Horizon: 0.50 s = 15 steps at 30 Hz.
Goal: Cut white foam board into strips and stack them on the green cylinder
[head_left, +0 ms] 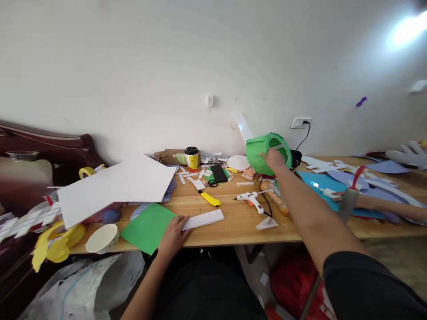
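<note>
At the far side of the table, my right hand is closed on the rim of a green paper-covered ring, raised above the tabletop and hollow inside. A long white strip sticks up behind the ring. My left hand is near the front edge, its fingers closed over the left end of a flat white strip. Beside that hand lies a green paper sheet. A white hot glue gun and a yellow utility knife lie between my hands.
A large white board covers the left side, near a white bowl. Scissors, a phone and a lidded paper cup stand or lie farther back. At right, another person's hand rests over blue sheets.
</note>
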Each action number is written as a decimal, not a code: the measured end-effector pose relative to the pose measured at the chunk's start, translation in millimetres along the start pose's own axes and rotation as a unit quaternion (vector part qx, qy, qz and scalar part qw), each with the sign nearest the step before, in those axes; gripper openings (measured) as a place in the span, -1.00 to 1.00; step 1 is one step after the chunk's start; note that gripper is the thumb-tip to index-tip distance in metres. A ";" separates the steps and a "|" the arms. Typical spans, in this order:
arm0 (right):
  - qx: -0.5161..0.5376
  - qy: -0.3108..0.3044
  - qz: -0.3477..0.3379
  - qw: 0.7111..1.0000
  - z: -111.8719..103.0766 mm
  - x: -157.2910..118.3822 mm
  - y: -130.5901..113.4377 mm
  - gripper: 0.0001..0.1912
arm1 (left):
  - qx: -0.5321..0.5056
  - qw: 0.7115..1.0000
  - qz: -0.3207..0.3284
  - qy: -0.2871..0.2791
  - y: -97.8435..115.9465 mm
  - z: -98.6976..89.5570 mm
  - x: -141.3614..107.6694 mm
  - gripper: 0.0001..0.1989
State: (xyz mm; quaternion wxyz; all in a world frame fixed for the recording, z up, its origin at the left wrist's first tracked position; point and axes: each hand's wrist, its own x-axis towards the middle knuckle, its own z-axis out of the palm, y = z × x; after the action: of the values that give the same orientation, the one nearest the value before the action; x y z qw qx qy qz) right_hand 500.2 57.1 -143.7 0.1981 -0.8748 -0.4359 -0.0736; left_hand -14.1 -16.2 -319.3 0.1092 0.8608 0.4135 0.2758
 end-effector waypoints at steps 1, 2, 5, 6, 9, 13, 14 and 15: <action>-0.003 0.000 -0.003 1.000 -3.3 -0.1 -0.4 -0.47 | -0.001 1.000 0.000 0.002 0.5 -0.4 -0.1 -0.60; -0.005 0.005 -0.007 1.000 -6.8 -1.1 -1.2 -0.47 | -0.001 1.000 0.000 0.003 0.8 -0.8 -0.1 -0.60; -0.008 0.040 -0.026 0.999 -14.7 -11.0 -5.9 -0.48 | -0.001 1.000 0.000 0.004 1.0 -1.4 0.1 -0.61; -0.008 0.055 -0.036 0.998 -15.5 -16.6 -8.0 -0.48 | 0.001 1.000 0.000 0.003 0.7 -1.3 0.2 -0.61; -0.003 0.097 -0.063 0.993 -11.4 -39.2 -15.9 -0.48 | 0.005 1.000 0.000 0.002 -0.7 -0.5 0.2 -0.59; 0.010 0.147 -0.091 0.985 5.3 -83.0 -33.9 -0.45 | 0.007 1.000 0.004 0.007 -1.6 0.7 -0.6 -0.58; 0.018 0.159 -0.105 0.981 10.5 -96.8 -40.2 -0.45 | 0.008 1.000 0.002 0.008 -1.4 0.8 -0.7 -0.59; 0.030 0.174 -0.125 0.976 15.6 -111.4 -47.1 -0.44 | 0.009 1.000 0.001 0.009 -0.9 0.6 -0.7 -0.59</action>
State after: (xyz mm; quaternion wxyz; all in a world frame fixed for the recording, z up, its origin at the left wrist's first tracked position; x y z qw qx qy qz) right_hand 394.3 7.3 -178.2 0.2860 -0.7811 -0.5027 -0.2354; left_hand -14.6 -16.2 -320.5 0.0978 0.8597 0.4161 0.2798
